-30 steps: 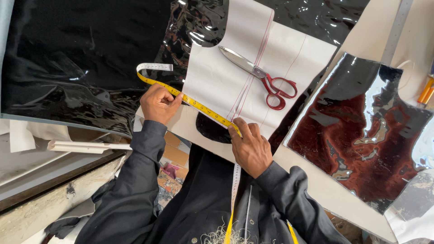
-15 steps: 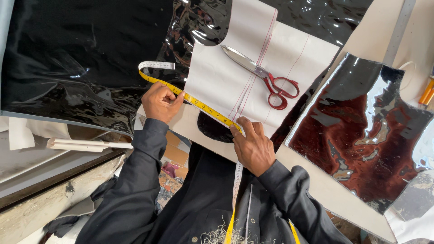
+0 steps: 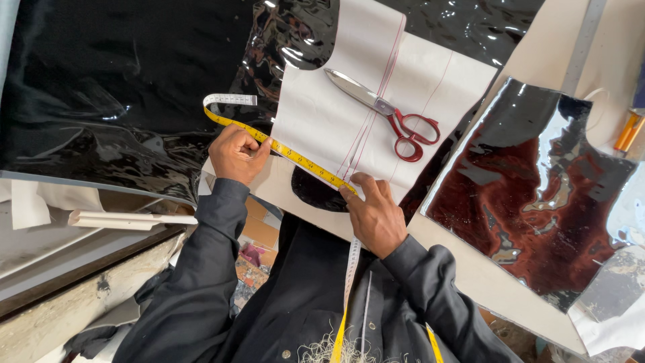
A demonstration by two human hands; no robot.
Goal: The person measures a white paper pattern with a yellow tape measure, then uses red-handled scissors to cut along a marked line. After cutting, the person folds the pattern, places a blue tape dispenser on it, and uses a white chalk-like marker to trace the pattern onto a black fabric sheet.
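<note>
Together we stretch a yellow tape measure across the lower edge of a white paper pattern.

Our left hand has its fingers clenched around the tape near its curled end, over the black glossy fabric; our right hand presses fingertips onto the tape at the pattern's edge. To measure well, we judge the tape should stay taut, flat and straight. Red-handled scissors lie on the pattern, apart from both hands, on the counter.

Red-handled scissors on the white pattern, a glossy dark-red cut piece well apart to the side.
</note>
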